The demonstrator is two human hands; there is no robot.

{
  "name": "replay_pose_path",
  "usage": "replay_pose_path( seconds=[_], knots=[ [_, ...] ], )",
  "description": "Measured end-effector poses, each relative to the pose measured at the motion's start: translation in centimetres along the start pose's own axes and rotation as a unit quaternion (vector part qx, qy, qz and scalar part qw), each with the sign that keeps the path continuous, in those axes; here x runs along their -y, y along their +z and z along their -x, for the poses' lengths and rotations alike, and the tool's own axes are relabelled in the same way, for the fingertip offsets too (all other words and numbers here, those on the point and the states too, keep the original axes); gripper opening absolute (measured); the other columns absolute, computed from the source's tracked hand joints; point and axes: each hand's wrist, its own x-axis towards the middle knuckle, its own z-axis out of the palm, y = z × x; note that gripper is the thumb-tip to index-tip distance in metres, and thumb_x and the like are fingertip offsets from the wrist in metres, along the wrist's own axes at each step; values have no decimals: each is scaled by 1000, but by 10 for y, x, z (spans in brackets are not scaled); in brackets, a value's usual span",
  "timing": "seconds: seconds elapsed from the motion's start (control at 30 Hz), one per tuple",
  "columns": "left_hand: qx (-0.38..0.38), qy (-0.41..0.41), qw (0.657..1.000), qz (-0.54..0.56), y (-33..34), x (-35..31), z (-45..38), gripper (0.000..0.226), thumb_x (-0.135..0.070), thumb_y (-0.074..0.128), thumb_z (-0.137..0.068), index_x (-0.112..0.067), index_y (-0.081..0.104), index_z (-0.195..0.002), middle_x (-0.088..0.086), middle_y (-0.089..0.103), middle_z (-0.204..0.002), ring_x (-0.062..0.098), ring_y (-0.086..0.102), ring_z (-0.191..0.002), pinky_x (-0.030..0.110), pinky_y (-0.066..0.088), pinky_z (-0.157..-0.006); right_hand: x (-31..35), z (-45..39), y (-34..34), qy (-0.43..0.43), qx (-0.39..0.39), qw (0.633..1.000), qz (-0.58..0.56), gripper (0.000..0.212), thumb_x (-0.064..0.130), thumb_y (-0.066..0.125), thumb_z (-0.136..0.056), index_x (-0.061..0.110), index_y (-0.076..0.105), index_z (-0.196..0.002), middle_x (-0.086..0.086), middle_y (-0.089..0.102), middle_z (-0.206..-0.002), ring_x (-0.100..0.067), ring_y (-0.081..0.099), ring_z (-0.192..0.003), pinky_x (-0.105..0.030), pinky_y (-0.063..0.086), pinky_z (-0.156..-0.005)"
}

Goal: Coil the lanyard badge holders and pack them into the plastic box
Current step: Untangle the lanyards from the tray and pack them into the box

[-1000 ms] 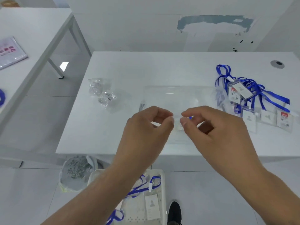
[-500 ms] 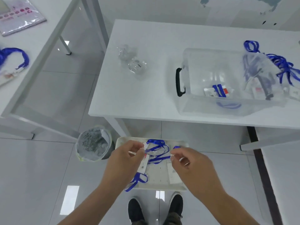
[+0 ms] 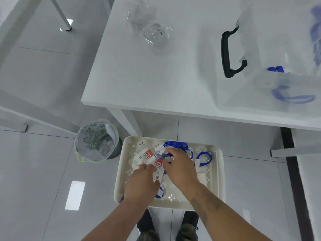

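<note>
A white perforated tray (image 3: 218, 178) on the floor holds several blue lanyards (image 3: 202, 156) with clear badge holders. Both hands reach down into it. My left hand (image 3: 141, 183) holds a badge holder with a red label (image 3: 158, 165) at its lower edge. My right hand (image 3: 180, 168) pinches the blue lanyard strap at the top of that badge. The clear plastic box (image 3: 264, 66) with a black handle (image 3: 228, 53) stands on the white table (image 3: 139, 75) at the upper right, with one coiled lanyard inside.
Crumpled clear wrappers (image 3: 152, 30) lie on the table. A lined waste bin (image 3: 97, 140) stands on the floor left of the tray, next to the table leg. My feet show below the tray. A second table's legs cross the upper left.
The view has tilted down from the table to the floor tray. Both hands have dropped into the tray and taken hold of a badge holder and its lanyard.
</note>
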Motion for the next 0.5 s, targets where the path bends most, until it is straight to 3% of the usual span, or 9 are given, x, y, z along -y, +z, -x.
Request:
replay_pose_path(
  seconds=[0.13,0.27,0.33,0.4,0.5],
  knots=[
    [3,10,1000,-4,13,5,-6,42,-28,61,-88,-30,51,-129,-11,47,-128,13,50,-116,27,48,-93,-8,-11,16,10,12,1000,1,33,35,64,-91,25,58,-122,9,64,-116,-12,63,-103,-30,55,-81],
    [3,20,1000,-10,13,4,-1,45,-41,63,-85,-33,47,-126,-14,43,-127,11,45,-118,26,47,-85,-9,-13,7,90,24,990,-107,20,21,62,-90,24,65,-110,9,68,-96,-9,66,-84,-26,56,-74],
    [-1,33,999,-8,7,3,8,47,-48,63,-82,-37,46,-124,-20,41,-126,8,44,-118,23,43,-80,-7,-12,-7,147,33,968,-203,11,17,63,-86,22,67,-95,6,70,-85,-11,67,-72,-33,60,-72],
    [-18,70,997,-4,0,3,17,41,-49,62,-81,-41,48,-119,-24,44,-125,6,46,-117,23,43,-86,-4,-8,-25,202,51,937,-280,10,12,61,-84,18,69,-88,-1,71,-74,-12,65,-61,-31,60,-63],
    [-67,115,991,34,-15,1,31,27,-36,62,-87,-39,60,-113,-23,58,-116,3,53,-110,19,44,-89,-2,2,-55,250,96,893,-362,10,8,64,-81,8,72,-87,-6,69,-66,-13,62,-56,-26,56,-57]
  ],
)
